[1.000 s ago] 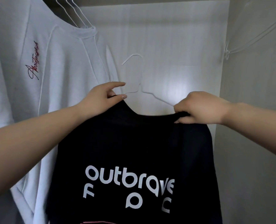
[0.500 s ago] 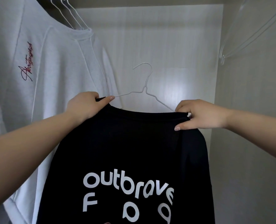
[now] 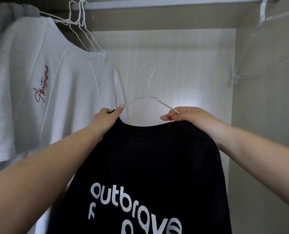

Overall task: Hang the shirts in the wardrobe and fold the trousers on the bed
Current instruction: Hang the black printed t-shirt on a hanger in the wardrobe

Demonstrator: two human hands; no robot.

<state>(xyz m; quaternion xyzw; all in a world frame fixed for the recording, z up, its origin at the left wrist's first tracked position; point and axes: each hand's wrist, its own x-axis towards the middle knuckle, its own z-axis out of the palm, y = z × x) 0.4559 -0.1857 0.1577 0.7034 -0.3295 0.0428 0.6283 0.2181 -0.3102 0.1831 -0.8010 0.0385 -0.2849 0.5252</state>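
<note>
Head: black shirt (image 3: pixel 148 149) btwn hands.

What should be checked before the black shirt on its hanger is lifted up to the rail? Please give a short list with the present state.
1. Left hand grips the black shirt at its shoulder: ok.
2. Right hand grips the other shoulder and the wire hanger arm: ok.
3. Hanger hook is free above the collar, upright: ok.
4. Hook on the rail: not ok, it is below the rail.
5. Free stretch of rail to the right of the white shirt: ok.
6. Hanger seated evenly inside both shoulders: cannot tell, the cloth hides it.
</note>
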